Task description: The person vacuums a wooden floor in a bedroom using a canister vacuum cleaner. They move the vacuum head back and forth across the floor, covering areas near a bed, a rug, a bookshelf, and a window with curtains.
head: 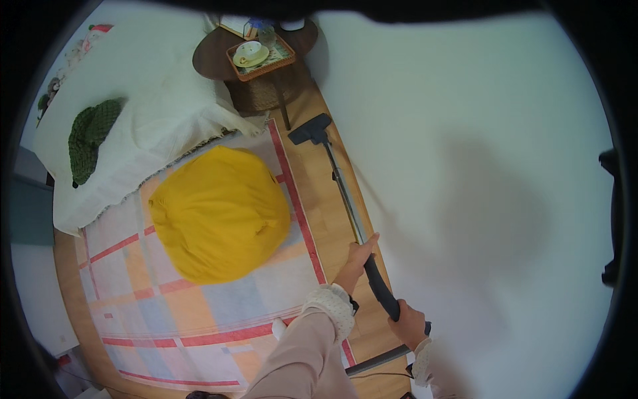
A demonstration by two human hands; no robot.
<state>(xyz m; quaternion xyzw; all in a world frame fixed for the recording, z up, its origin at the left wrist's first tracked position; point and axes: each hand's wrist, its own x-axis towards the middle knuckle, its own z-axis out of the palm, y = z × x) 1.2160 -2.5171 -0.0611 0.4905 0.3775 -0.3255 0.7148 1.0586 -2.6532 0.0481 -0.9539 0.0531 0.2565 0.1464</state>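
A vacuum cleaner's metal tube (346, 194) runs aslant over the wooden floor beside the wall. My left hand (358, 257) grips the tube just above its dark curved handle (381, 287). Around the lower end of that handle my right hand (409, 324) is closed. The dark floor nozzle (311, 129) is at the tube's far end, on the floor near a leg of the round side table. From the handle end a ribbed hose (379, 360) leads down and left, with a thin cord near it.
A yellow beanbag (224, 214) rests on a checked rug (234, 304). Beyond are a bed with a white cover (159, 114), a green knitted cushion (92, 139), and a dark side table (212, 55) bearing a wicker tray (266, 72) with a cup. The white wall (473, 99) borders the right.
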